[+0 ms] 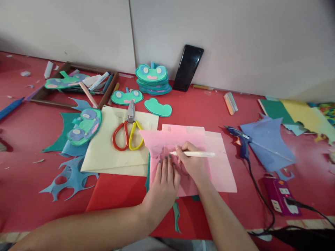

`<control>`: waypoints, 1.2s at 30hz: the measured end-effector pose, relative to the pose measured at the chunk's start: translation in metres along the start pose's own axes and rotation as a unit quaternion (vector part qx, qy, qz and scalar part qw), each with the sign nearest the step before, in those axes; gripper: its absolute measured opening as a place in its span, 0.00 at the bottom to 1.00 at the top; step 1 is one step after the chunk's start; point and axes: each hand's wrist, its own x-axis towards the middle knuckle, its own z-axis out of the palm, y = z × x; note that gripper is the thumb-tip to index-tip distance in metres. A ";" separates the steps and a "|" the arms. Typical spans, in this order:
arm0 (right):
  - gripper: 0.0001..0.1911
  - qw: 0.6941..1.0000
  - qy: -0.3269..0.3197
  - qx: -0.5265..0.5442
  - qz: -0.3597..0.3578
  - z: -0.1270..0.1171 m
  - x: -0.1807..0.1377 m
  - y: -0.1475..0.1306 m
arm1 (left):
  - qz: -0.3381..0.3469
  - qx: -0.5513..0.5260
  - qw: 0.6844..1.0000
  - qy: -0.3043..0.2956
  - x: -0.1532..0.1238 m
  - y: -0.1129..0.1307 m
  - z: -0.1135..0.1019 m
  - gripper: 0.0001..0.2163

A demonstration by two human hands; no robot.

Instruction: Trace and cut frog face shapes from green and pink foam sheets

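My right hand (192,162) is closed round a white marker pen (200,154), its tip pointing left against a pink felt sheet (180,134). Flat on the same sheet lies my left hand (166,174), fingers stretched out just below the pen tip. Faint curved outlines show on the pink felt near my fingers, partly covered by both hands. Another, paler pink sheet (222,167) sticks out to the right underneath. Left of the pink felt, scissors (128,132) with one red and one yellow handle rest on cream felt sheets (102,157).
Behind are stacked green frog-face cutouts (153,78), a green cloud-shaped piece (158,107) and a phone (188,68) leaning on the wall. A glue gun (242,143) lies right, its cord near a purple power strip (281,197). A wooden frame (39,99) and blue scraps (70,177) lie left.
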 end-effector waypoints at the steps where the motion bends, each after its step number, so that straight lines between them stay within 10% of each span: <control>1: 0.15 1.000 -0.002 -0.011 -0.005 0.000 0.000 -0.001 | 0.001 0.001 1.000 -0.001 0.000 0.000 0.000 0.18; 26: 0.16 0.992 0.117 0.018 0.035 -0.007 0.004 0.008 | -0.002 -0.023 1.000 0.011 -0.001 -0.001 0.001 0.18; 36: 0.15 0.999 0.030 -0.022 -0.013 -0.006 -0.001 0.004 | -0.002 -0.015 1.000 0.014 -0.001 -0.001 0.001 0.18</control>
